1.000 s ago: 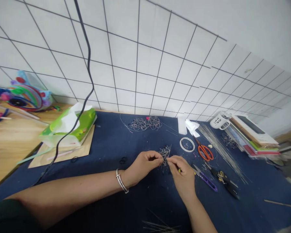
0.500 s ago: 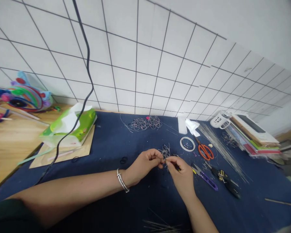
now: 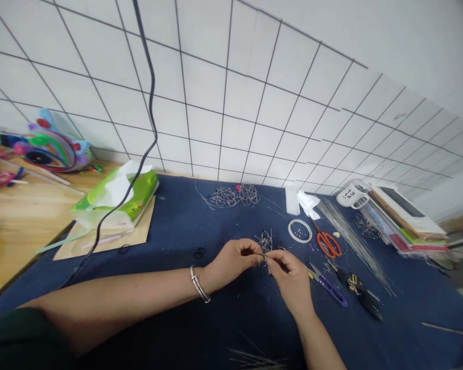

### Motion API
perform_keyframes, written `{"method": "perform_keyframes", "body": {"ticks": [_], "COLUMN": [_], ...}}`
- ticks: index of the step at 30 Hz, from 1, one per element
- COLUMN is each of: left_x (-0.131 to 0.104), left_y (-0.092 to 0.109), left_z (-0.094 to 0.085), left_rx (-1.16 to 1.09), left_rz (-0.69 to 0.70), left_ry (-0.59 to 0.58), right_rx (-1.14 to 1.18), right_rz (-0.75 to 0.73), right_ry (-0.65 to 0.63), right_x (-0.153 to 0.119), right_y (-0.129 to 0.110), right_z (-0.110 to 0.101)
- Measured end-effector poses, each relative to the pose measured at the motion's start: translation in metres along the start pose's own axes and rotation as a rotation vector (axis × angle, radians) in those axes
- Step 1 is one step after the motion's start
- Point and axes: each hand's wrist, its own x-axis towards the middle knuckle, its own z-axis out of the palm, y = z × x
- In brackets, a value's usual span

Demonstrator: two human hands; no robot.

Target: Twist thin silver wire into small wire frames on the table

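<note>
Over the dark blue cloth, my left hand (image 3: 237, 262) and my right hand (image 3: 291, 277) meet fingertip to fingertip. Both are closed in a pinch on a small bundle of tangled wire (image 3: 265, 239), whose thin ends stick out beyond the fingers. What exactly lies between the fingertips is too small to make out. Right of my right hand lie purple-handled scissors (image 3: 332, 290) and black-handled pliers (image 3: 360, 293). Orange-handled scissors (image 3: 329, 244) and a white ring-shaped dish (image 3: 300, 231) with small beads are a little farther back.
Coiled wire (image 3: 231, 196) lies near the tiled wall. Long straight wires (image 3: 355, 241) stretch along the right, by a white mug (image 3: 351, 195) and stacked books (image 3: 405, 216). At left are a green tissue pack (image 3: 139, 192) and a hanging black cable (image 3: 152, 103). More wires (image 3: 254, 358) lie at the front edge.
The whole view has shifted slightly, so things appear a little farther right. Both hands stay pinched at the wire bundle, with their fingertips slightly closer together.
</note>
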Motion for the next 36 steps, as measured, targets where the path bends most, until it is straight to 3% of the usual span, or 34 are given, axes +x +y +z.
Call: {"method": "perform_keyframes", "body": {"ticks": [5,9,16,19,23,26,31,36], "left_x": [0.002,0.004,0.002,0.004,0.009,0.011,0.009,0.005], "left_y": [-0.002,0.001,0.017,0.023,0.026,0.029,0.036,0.049], "left_z": [-0.004,-0.008,-0.018,-0.021,-0.026,-0.028,-0.031,-0.037], "left_rx": [0.21,0.461,0.889,0.767,0.194,-0.044,-0.023,0.365], "left_rz": [0.045,0.174,0.41,0.366,0.05,-0.108,-0.138,0.073], "left_ry": [-0.013,-0.006,-0.113,-0.185,-0.381,-0.416,-0.434,-0.35], "right_rx": [0.014,-0.009,-0.133,-0.127,-0.02,0.164,0.5,0.534], "right_rz": [0.01,0.003,-0.246,-0.246,-0.155,-0.037,0.11,0.134], "right_ry": [-0.027,-0.021,0.079,0.087,0.072,0.028,0.066,0.07], "right_x": [0.001,0.001,0.0,0.0,-0.002,-0.002,-0.001,0.0], "right_y": [-0.001,0.0,0.002,-0.001,-0.006,-0.004,-0.001,0.0], "right_z": [0.001,0.003,0.004,0.003,0.003,0.004,0.008,0.007]}}
